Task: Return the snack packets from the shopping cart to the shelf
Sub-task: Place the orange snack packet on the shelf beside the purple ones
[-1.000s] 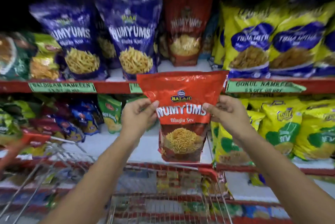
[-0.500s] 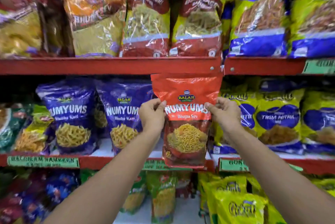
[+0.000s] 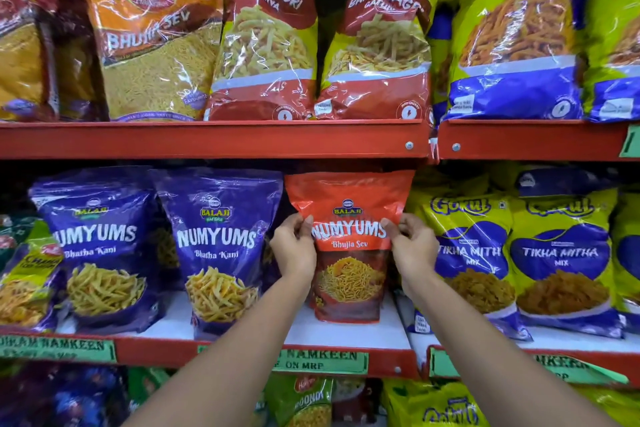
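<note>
An orange-red Numyums Bhujia Sev packet [image 3: 349, 253] stands upright on the white board of the middle shelf [image 3: 346, 331], between purple Numyums packets and yellow Gokul packets. My left hand [image 3: 294, 246] pinches its left edge and my right hand [image 3: 412, 246] pinches its right edge, both at the height of the name. The packet's bottom appears to rest on the shelf board. The shopping cart is out of view.
Purple Numyums Bhatha Kani packets [image 3: 221, 246] stand to the left, yellow Tikha Mitha Mix packets [image 3: 561, 260] to the right. The red upper shelf edge [image 3: 214, 139] runs just above the packet's top and carries large Bhavnagri Gathiya bags [image 3: 266, 42]. More packets fill the shelf below.
Both hands have carried the orange-red packet up from over the cart and back into the middle shelf, where it now stands. My view has lifted, so the cart has dropped out of sight.
</note>
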The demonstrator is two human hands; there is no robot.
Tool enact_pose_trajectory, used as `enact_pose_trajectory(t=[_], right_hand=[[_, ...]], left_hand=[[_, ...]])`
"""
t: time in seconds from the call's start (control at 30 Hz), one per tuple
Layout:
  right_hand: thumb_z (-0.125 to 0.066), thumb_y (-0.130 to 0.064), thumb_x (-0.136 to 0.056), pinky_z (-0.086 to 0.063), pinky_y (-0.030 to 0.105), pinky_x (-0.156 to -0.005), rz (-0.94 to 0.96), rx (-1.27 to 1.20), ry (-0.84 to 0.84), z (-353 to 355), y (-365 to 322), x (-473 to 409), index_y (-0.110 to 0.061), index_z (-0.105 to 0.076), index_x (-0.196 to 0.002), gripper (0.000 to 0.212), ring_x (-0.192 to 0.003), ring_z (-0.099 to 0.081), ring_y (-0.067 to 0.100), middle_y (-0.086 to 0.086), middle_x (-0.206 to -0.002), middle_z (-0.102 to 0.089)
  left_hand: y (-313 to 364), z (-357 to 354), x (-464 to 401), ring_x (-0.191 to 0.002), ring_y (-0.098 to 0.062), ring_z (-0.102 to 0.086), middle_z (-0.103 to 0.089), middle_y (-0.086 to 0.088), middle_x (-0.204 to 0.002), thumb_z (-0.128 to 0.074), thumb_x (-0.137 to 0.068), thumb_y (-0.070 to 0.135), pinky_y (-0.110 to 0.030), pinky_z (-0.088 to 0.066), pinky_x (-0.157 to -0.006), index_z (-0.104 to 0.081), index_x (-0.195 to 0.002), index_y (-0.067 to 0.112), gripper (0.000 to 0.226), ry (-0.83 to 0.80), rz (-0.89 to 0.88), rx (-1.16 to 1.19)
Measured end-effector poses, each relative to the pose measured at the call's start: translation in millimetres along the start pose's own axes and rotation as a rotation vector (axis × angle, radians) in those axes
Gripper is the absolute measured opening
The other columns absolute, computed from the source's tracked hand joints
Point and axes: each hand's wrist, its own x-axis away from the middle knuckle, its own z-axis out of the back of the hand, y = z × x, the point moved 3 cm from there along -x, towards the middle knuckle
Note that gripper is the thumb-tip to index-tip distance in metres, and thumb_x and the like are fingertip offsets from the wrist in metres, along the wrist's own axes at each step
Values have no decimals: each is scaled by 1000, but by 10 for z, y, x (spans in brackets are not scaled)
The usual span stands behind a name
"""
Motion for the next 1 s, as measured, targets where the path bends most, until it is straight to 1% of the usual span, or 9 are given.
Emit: enact_pose_trajectory(t=[0.1, 0.17, 0.27, 0.43, 0.6, 0.7, 0.77, 0.9, 1.0], right_hand=[[-65, -30, -85, -52, 40, -84, -33, -82, -36, -43, 93, 39, -18, -68, -99, 18, -86, -66, 22, 9, -100, -74], [-58, -33, -90, -48, 34, -83, -105, -66, -119, -79, 211, 95, -16, -66, -104, 23, -87, -62, 18, 13, -110, -72], [-43, -50, -92, -46, 43, -99, -288, 7, -312, -131, 440, 229, -15, -60, -116, 45, -106, -60, 29, 15, -122, -65], [-35, -62, -89, -40, 49, -107, -349, 29, -344, -82, 501, 433, -26, -51, -129, 57, -126, -48, 33, 10, -138, -54], [-34, -60, -90, -40, 48, -106, -304, 58, -356, 57, 387, 641, -20, -55, -124, 57, -123, -51, 30, 9, -133, -57], [-33, -61, -90, -41, 49, -106, -313, 45, -382, 131, 361, 791, -21, -57, -120, 55, -120, -53, 28, 7, -129, -59], [-32, -60, -91, -39, 51, -108, -320, 33, -411, 162, 307, 871, -21, -55, -123, 56, -122, -51, 28, 7, -132, -58], [-36, -55, -93, -36, 42, -111, -106, 201, -382, 232, 55, 985, -22, -38, -142, 59, -134, -43, 26, 6, -146, -47], [-39, -50, -94, -18, 40, -120, 217, 450, -277, 315, -196, 1102, -16, -10, -152, 72, -149, -14, 22, 6, -162, -16]], left_hand=[[-135, -34, 57, -100, -23, -61, -68, -9, -109, -47, -92, 43, -30, -45, -83, -61, -111, 12, 38, -125, 107, -17], [-272, -76, 167, -114, -27, -57, -64, -5, -121, -37, -87, 63, -39, -45, -97, -56, -121, 18, 59, -313, 320, 1], [-458, -66, 328, -128, -29, -47, -53, -7, -139, -28, -75, 80, -50, -35, -111, -41, -137, 24, 84, -447, 486, -57], [-471, -2, 481, -124, -27, -50, -54, -8, -137, -25, -82, 72, -41, -40, -106, -43, -134, 22, 74, -461, 477, -55], [-363, 162, 696, -92, -7, -59, -61, 2, -116, -26, -85, 69, -26, -49, -80, -52, -111, 32, 52, -482, 422, 1], [-318, 245, 823, -121, -20, -52, -55, -1, -135, -25, -87, 67, -45, -40, -108, -48, -130, 28, 62, -478, 422, 28], [-238, 287, 901, -129, -23, -45, -50, -2, -141, -24, -88, 65, -49, -33, -113, -42, -136, 27, 64, -476, 445, 37], [-56, 369, 1046, -135, -23, -36, -40, -1, -149, -23, -91, 61, -45, -27, -115, -34, -141, 26, 62, -443, 405, -15], [210, 439, 1162, -137, -20, -34, -37, 1, -151, -24, -91, 61, -42, -26, -114, -31, -141, 29, 60, -365, 190, -120]])
